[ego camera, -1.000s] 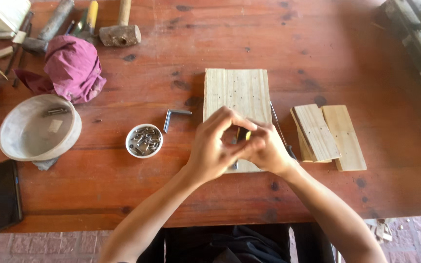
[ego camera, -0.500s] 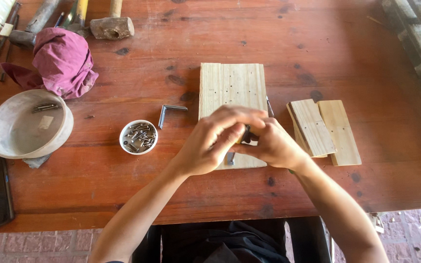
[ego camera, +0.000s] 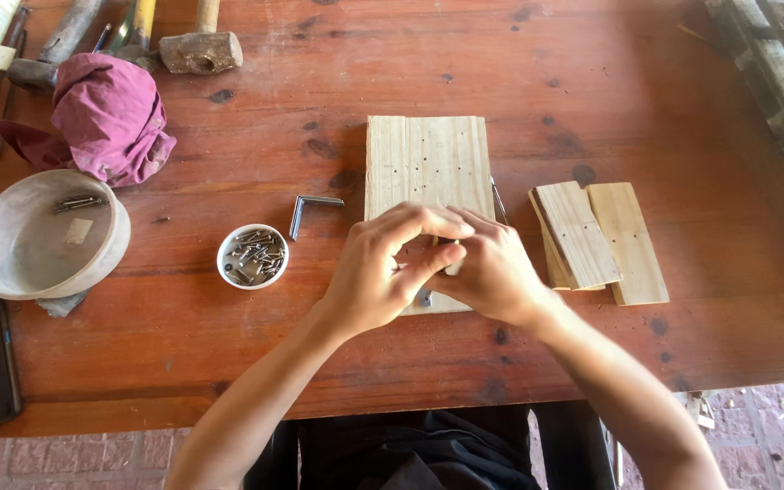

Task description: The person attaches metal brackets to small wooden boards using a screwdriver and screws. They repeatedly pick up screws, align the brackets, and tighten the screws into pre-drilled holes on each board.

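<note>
At the centre of the head view, left hand [ego camera: 383,272] and right hand [ego camera: 492,272] pinch closed over the pale board's [ego camera: 426,168] near edge, apparently seating a small, largely hidden piece, screw cup [ego camera: 252,256] at nine o'clock.

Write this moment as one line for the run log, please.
left hand: on board | right hand: on board | board: flat on table | small part pinched between fingertips, hidden | screw dish: left
</note>
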